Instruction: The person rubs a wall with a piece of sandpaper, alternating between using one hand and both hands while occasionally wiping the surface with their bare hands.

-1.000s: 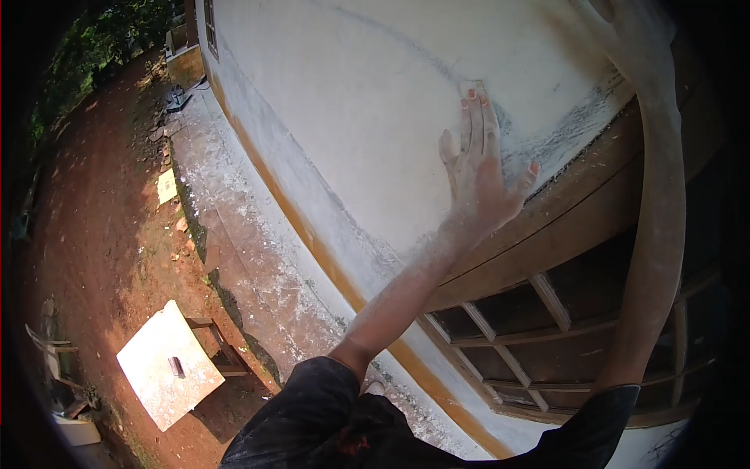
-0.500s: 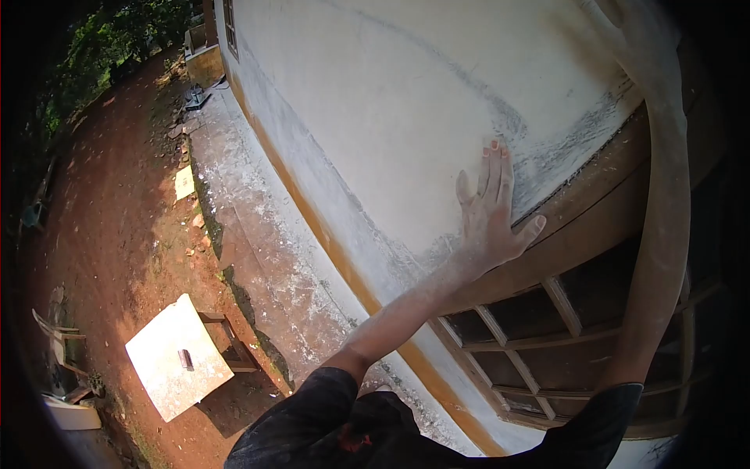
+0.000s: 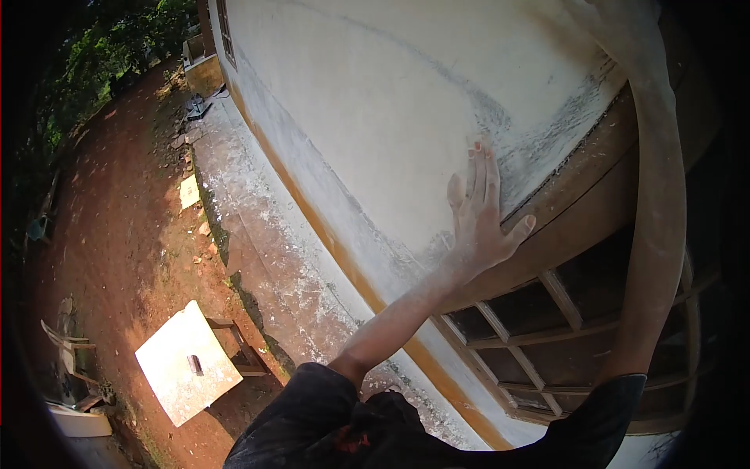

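My left hand (image 3: 483, 219) lies flat with its fingers spread on the pale wall (image 3: 375, 102), just beside the wooden window frame (image 3: 562, 191). Nothing is in it. Dark grey smudges run along the wall near its fingertips. My right hand (image 3: 617, 23) reaches up at the top right edge of the view, by a brownish patch of wall. Its fingers are cut off and unclear, so whether it holds anything cannot be told. Both forearms look dusty.
Below the frame are barred window panes (image 3: 523, 309). A small table (image 3: 187, 363) with a dark block (image 3: 194, 365) on it stands on the red earth. A concrete ledge (image 3: 273, 258) runs along the wall. A white basin (image 3: 78, 422) sits at the lower left.
The view has shifted slightly, so the wall and window appear a little further left. My right hand and forearm appear slightly higher and further left. My left hand remains flat on the wall.
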Action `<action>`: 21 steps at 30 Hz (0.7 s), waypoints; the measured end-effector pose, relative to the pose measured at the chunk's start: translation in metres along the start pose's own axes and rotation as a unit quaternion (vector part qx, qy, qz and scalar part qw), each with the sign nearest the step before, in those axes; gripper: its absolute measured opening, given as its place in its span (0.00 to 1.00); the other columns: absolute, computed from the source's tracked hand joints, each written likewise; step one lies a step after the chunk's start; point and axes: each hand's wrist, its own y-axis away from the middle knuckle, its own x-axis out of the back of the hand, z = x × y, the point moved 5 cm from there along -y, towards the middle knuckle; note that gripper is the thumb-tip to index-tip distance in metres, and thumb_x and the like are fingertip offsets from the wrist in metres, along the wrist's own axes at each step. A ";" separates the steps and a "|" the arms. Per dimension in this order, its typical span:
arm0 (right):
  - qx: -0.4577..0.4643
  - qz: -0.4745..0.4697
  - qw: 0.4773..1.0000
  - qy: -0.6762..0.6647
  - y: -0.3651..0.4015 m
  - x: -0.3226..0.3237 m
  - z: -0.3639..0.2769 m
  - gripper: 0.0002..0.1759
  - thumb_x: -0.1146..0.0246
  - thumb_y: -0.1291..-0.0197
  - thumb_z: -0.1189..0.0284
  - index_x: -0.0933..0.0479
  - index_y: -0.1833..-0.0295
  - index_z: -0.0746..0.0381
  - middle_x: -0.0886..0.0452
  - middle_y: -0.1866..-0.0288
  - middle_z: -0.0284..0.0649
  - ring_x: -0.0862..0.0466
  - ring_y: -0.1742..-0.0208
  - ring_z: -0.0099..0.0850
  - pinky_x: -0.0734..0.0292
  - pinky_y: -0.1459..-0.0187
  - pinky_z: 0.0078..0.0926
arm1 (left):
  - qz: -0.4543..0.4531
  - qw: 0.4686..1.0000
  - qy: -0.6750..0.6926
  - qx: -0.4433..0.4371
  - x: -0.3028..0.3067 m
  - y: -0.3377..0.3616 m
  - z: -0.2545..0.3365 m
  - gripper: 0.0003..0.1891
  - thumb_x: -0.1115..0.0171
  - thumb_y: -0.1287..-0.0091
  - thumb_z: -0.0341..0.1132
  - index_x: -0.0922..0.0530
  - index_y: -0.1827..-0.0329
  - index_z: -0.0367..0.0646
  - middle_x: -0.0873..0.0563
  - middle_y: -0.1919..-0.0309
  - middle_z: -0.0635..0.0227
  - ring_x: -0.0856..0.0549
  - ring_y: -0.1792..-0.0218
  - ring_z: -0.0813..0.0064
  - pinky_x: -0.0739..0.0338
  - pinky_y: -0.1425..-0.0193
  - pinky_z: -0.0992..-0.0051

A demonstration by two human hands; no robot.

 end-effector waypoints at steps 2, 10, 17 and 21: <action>0.047 0.052 0.983 -0.170 0.003 -0.016 0.029 0.17 0.29 0.37 0.59 0.15 0.58 0.64 0.14 0.54 0.45 0.19 0.41 0.40 0.31 0.30 0.44 | -0.046 0.999 -0.012 -0.002 -0.011 0.017 -0.002 0.56 0.44 0.28 0.62 0.60 0.16 0.26 0.54 0.16 0.35 0.53 0.15 0.40 0.61 0.23 0.32; 0.041 0.050 0.993 -0.099 -0.001 0.014 -0.006 0.18 0.29 0.38 0.59 0.14 0.59 0.64 0.15 0.58 0.45 0.19 0.45 0.40 0.33 0.31 0.43 | 0.050 0.999 -0.011 0.003 0.016 -0.026 0.020 0.54 0.46 0.26 0.60 0.60 0.17 0.23 0.53 0.18 0.30 0.53 0.15 0.39 0.60 0.21 0.37; -0.019 -0.010 0.998 -0.051 -0.008 -0.004 0.033 0.19 0.29 0.38 0.56 0.13 0.60 0.64 0.14 0.58 0.45 0.20 0.46 0.40 0.35 0.30 0.45 | -0.051 0.998 -0.025 -0.018 -0.015 0.015 0.037 0.53 0.49 0.24 0.62 0.60 0.17 0.23 0.53 0.17 0.33 0.54 0.15 0.41 0.61 0.20 0.34; 0.049 0.034 0.996 0.062 -0.006 0.027 -0.019 0.20 0.29 0.38 0.55 0.13 0.60 0.65 0.14 0.61 0.44 0.20 0.46 0.40 0.35 0.31 0.45 | -0.053 0.997 -0.030 -0.041 -0.004 0.010 0.038 0.51 0.53 0.22 0.61 0.61 0.17 0.24 0.55 0.16 0.34 0.54 0.15 0.43 0.61 0.21 0.34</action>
